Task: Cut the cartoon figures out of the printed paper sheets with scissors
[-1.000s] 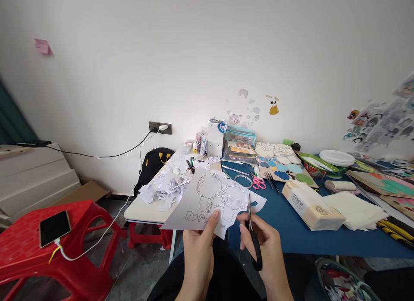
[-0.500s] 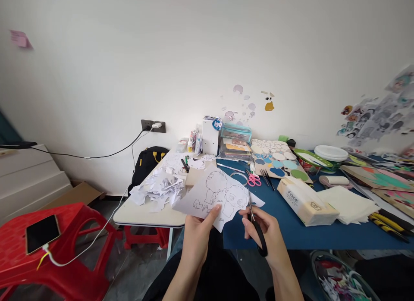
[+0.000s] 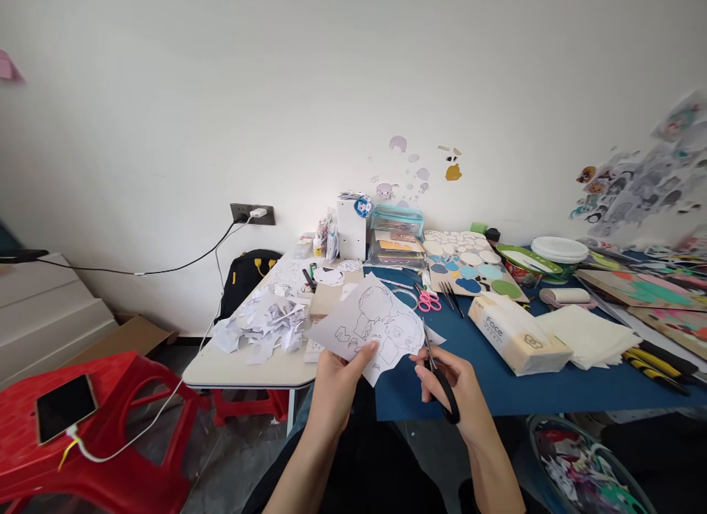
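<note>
A white sheet of paper (image 3: 353,308) with line drawings of cartoon figures is pinched in my left hand (image 3: 338,378), the thumb on top near its lower edge. My right hand (image 3: 450,381) grips black-handled scissors (image 3: 445,392), fingers through the loops. Their blades point up and away, at the sheet's right edge beside a drawn head; how far they are apart is hard to make out. Part of that edge is cut in a curve. Beyond the paper, pink-handled scissors (image 3: 428,300) and dark tweezers (image 3: 451,299) lie on the blue mat (image 3: 436,352).
Paper scraps (image 3: 265,326) are heaped on the white table (image 3: 232,367) at left. A tissue pack (image 3: 519,333) and pale tissues (image 3: 588,333) lie right. A phone (image 3: 66,409) rests on the red stool (image 3: 127,440). Below right stands a bin (image 3: 588,462) of scraps.
The sheet has turned slightly in my left hand and its lower corner sits higher. The scissors stay at its right edge. The view has shifted a little to the right.
</note>
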Demonstrator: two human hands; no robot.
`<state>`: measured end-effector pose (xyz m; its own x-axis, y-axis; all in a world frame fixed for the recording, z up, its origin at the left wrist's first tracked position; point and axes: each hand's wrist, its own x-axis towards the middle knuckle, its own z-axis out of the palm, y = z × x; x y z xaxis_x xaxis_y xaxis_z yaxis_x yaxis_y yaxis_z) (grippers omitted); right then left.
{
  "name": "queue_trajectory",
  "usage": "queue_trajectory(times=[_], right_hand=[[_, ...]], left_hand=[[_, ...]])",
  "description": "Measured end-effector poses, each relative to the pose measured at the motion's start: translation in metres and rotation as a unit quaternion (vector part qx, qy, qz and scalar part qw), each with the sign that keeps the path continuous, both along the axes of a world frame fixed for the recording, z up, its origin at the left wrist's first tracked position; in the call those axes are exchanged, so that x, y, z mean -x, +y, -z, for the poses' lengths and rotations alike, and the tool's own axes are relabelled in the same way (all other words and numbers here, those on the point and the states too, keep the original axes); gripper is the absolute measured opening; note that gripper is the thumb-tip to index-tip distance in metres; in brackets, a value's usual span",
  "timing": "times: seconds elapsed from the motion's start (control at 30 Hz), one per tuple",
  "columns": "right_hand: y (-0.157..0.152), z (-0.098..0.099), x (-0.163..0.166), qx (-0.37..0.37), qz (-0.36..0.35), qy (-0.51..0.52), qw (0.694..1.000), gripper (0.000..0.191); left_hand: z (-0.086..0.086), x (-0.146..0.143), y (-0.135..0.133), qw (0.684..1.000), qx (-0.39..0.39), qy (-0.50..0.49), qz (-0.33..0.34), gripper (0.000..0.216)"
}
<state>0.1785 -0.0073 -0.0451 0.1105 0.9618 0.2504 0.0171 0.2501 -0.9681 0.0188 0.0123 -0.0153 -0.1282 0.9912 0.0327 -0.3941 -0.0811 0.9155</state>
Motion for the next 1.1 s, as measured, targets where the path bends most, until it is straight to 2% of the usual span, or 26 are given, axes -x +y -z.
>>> queue_trajectory(times=[0.13, 0.27, 0.43, 0.63, 0.8, 0.97, 1.03, 1.1], right_hand=[[0.009, -0.002, -0.011, 0.01, -0.005, -0.014, 1.0, 0.028], [0.017, 0.0, -0.019, 0.021, 0.007, -0.018, 1.0, 0.032], [0.029, 0.007, -0.027, 0.036, 0.016, -0.002, 0.999, 0.031], [0.038, 0.013, -0.036, 0.038, 0.021, 0.074, 0.996, 0.03], [0.044, 0.016, -0.038, 0.025, -0.014, 0.15, 0.988, 0.032], [0.047, 0.025, -0.046, 0.004, -0.012, 0.242, 0.97, 0.039], [0.047, 0.03, -0.051, -0.014, 0.004, 0.286, 0.958, 0.04], [0.047, 0.033, -0.055, -0.027, 0.014, 0.322, 0.946, 0.04]], left_hand=[[0.004, 0.001, 0.015, 0.998, -0.027, 0.038, 0.031, 0.046], [0.007, -0.001, 0.032, 0.996, -0.018, 0.064, 0.065, 0.037], [0.008, -0.007, 0.053, 0.995, -0.012, 0.076, 0.06, 0.033], [0.016, -0.008, 0.065, 0.994, -0.025, 0.099, 0.046, 0.034], [0.024, -0.018, 0.066, 0.986, -0.065, 0.144, 0.053, 0.037], [0.019, -0.034, 0.06, 0.955, -0.154, 0.238, 0.084, 0.028], [0.019, -0.04, 0.058, 0.928, -0.205, 0.295, 0.094, 0.028], [0.024, -0.048, 0.06, 0.887, -0.254, 0.372, 0.096, 0.024]])
